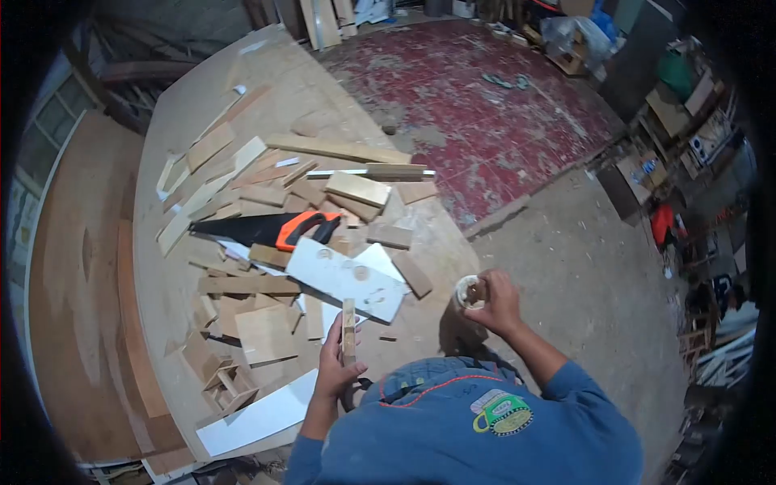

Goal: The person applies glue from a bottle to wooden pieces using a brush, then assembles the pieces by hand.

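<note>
My left hand is closed around a small narrow wood strip, held upright near the table's front edge. Off the table's right side, my right hand grips a small white round container; brownish contents show at its opening. A white board with round marks lies just beyond my left hand. Further left on the table, a handsaw with an orange and black handle rests among wood offcuts.
Many wood blocks and strips cover the wooden table. A long white panel and a small wooden frame lie at the near left. A red floor area is beyond; piled items line the right side.
</note>
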`<state>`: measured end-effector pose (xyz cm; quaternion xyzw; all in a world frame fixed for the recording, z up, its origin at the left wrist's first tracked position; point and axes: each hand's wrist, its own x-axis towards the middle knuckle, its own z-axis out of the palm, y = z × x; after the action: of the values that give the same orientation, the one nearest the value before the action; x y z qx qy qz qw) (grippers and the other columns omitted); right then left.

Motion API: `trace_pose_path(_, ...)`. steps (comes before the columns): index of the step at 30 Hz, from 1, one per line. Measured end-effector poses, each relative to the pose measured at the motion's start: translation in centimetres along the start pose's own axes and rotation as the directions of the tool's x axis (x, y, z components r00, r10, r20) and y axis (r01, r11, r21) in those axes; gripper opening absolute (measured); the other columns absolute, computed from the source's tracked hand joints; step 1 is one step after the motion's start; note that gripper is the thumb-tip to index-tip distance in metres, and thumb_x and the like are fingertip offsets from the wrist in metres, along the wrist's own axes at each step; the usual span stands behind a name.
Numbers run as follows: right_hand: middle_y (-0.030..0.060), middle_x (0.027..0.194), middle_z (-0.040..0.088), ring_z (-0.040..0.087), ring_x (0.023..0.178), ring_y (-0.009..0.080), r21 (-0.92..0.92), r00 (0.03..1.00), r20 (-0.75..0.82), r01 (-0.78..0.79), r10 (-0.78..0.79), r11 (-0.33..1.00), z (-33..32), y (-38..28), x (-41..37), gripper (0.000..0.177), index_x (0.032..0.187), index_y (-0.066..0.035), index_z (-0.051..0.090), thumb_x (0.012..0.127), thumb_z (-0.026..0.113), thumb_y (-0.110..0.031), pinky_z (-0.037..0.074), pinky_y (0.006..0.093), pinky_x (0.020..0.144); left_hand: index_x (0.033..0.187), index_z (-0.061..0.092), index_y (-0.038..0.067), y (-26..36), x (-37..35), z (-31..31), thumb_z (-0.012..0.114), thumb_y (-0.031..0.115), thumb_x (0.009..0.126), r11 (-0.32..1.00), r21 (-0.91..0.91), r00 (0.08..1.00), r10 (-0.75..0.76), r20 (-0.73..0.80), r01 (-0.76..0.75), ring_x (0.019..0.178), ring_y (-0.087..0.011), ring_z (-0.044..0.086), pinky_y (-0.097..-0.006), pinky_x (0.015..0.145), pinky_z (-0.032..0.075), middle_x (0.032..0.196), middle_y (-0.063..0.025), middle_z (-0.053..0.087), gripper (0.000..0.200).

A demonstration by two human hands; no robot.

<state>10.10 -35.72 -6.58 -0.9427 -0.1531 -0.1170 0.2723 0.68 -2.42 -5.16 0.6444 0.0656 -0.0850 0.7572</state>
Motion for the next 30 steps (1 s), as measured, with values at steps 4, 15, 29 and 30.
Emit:
trace_pose_path(4,0.0136,0.095,0.056,0.056,0.09,0.0332,0.005,0.98,-0.064,-0.186,0.186,0.983,0.4,1.7,-1.3,0.066,0.101,-0.006,0.052,0.053,0.086,-0.037,0.047,0.0423,0.075,0.145,0.027,0.002,0.7,3.7,4.6,0.083,0.044,0.053,0.983,0.168,0.957,0.017,0.29,-0.068,0.131,-0.0269,0.037,-0.0402,0.105,0.033,0.141,-0.0157,0.039,0.115)
trace_pose_path(15,0.011,0.088,0.063,0.061,0.085,0.0286,0.338,0.987,-0.033,-0.136,0.156,0.931,-4.0,2.7,-1.6,0.024,0.095,-0.008,0.069,0.073,0.072,-0.017,0.049,0.0375,0.074,0.139,0.032,-0.004,1.2,6.1,12.7,0.08,0.052,0.056,0.682,0.534,0.692,-0.055,0.72,-0.501,0.132,-0.0382,0.035,-0.0411,0.109,0.028,0.148,-0.0231,0.027,0.111)
trace_pose_path(29,0.0129,0.08,0.061,0.061,0.073,0.0329,0.284,0.994,-0.102,0.067,-0.039,0.957,-3.8,2.8,-2.6,0.014,0.086,-0.006,0.06,0.073,0.065,-0.006,0.049,0.041,0.065,0.138,0.038,0.004,0.9,6.4,16.1,0.081,0.047,0.05,0.414,0.704,0.739,-0.104,0.666,-0.577,0.106,-0.0386,0.051,-0.0429,0.095,0.043,0.152,-0.0108,0.025,0.107)
trace_pose_path(30,0.0125,0.08,0.061,0.06,0.073,0.0326,0.268,0.99,-0.12,0.1,-0.07,0.958,-4.1,2.7,-2.6,0.015,0.085,-0.006,0.06,0.071,0.066,-0.006,0.049,0.0409,0.065,0.138,0.038,0.004,0.8,6.4,16.1,0.081,0.047,0.05,0.413,0.706,0.74,-0.105,0.664,-0.575,0.106,-0.0386,0.051,-0.0429,0.095,0.043,0.152,-0.0108,0.025,0.107)
